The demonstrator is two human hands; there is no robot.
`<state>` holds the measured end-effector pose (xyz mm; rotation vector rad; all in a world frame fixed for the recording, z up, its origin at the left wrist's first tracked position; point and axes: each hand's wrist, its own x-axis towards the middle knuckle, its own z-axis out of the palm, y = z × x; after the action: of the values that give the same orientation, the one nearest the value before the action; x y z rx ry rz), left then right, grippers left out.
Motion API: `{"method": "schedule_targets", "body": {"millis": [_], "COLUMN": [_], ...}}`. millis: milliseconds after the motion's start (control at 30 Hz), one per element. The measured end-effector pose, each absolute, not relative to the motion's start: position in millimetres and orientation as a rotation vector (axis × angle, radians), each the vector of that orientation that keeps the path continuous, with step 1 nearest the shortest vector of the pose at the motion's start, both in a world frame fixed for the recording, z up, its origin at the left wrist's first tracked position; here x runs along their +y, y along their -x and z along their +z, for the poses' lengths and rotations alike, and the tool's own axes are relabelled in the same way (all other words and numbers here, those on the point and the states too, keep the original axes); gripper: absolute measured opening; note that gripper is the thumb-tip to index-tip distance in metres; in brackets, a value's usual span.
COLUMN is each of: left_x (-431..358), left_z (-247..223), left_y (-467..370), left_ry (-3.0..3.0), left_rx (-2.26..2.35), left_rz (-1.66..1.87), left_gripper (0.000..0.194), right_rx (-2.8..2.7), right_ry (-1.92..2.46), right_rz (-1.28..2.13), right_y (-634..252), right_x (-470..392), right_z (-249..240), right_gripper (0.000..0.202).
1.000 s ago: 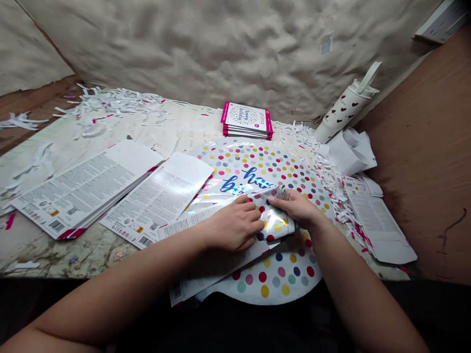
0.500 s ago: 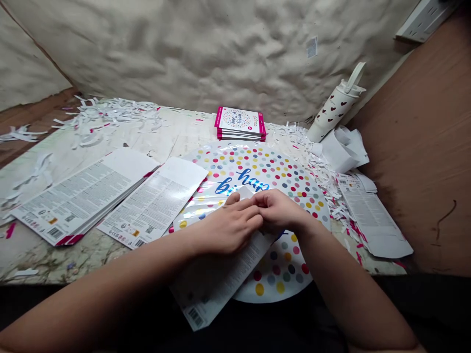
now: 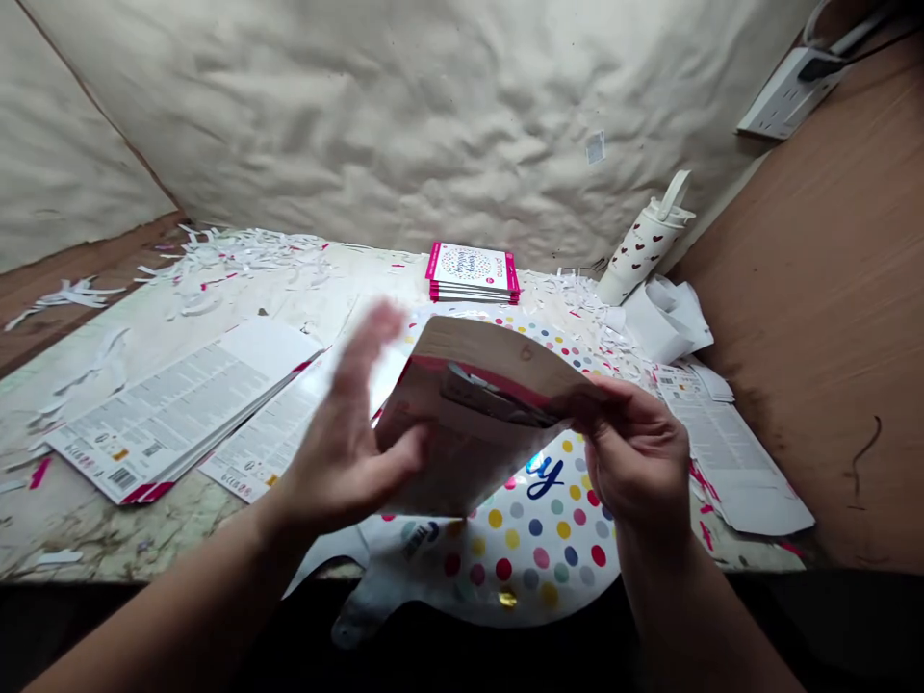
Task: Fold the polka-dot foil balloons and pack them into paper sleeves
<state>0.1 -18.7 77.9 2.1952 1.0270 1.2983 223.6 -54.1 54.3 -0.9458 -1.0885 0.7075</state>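
Note:
A printed cardboard sleeve (image 3: pixel 448 443) is raised and tilted over the table, its near edge lower than its curved top. My right hand (image 3: pixel 635 448) grips its right corner between thumb and fingers. My left hand (image 3: pixel 353 433) is at the sleeve's left side, fingers spread and blurred, the thumb over or near its face; contact is unclear. Something shiny shows at a slot in the sleeve. Beneath lies a round white foil balloon (image 3: pixel 538 558) with coloured dots and blue lettering, partly hidden by the sleeve, its tail hanging at the table's front edge.
Flat printed sleeves (image 3: pixel 180 404) are stacked at left, another (image 3: pixel 252 438) beside them. Folded pink-edged packs (image 3: pixel 473 272) stand at the back. At right are a heart-patterned bottle (image 3: pixel 642 250), crumpled paper (image 3: pixel 664 318), more sleeves (image 3: pixel 747 472) and a wall socket (image 3: pixel 783 96). Paper shreds (image 3: pixel 245 255) are scattered about.
The sleeve has been lifted off the balloon and tilted up. My left hand has moved left and opened, while my right hand has shifted right, holding the sleeve's corner. The view has shifted slightly.

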Motion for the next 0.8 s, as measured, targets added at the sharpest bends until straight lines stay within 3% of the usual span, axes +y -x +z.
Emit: {"method": "schedule_targets", "body": {"millis": [67, 167, 300, 533, 667, 767, 800], "left_x": [-19.7, -20.1, -21.7, -25.8, -23.1, -22.7, -22.7], "left_z": [73.3, 67.2, 59.7, 54.0, 61.6, 63.8, 61.7], "left_y": [1.8, -2.0, -15.3, -29.2, -23.2, -18.0, -16.8], "left_ry": [-1.963, -1.689, -1.522, -1.487, -1.364, -1.290, -1.282], "left_rx": [0.861, 0.846, 0.846, 0.700, 0.738, 0.831, 0.854], "left_rz": [0.999, 1.113, 1.272, 1.219, 1.115, 0.968, 0.886], "left_gripper": [0.027, 0.011, 0.042, 0.070, 0.048, 0.024, 0.020], "right_rx": [-1.126, -1.194, -1.164, -1.177, -1.192, -1.221, -1.263], "right_ry": [0.906, 0.825, 0.803, 0.802, 0.780, 0.882, 0.977], "right_rz": [0.806, 0.980, 0.993, 1.175, 1.112, 1.010, 0.961], "right_y": [-228.0, -228.8, -219.2, -210.4, -221.4, -232.5, -235.3], "right_x": [-53.1, -50.0, -42.2, -39.8, -37.4, -24.8, -20.2], "right_z": [57.8, 57.1, 45.3, 36.6, 49.7, 57.1, 57.6], "right_gripper": [0.028, 0.031, 0.016, 0.043, 0.036, 0.012, 0.013]}}
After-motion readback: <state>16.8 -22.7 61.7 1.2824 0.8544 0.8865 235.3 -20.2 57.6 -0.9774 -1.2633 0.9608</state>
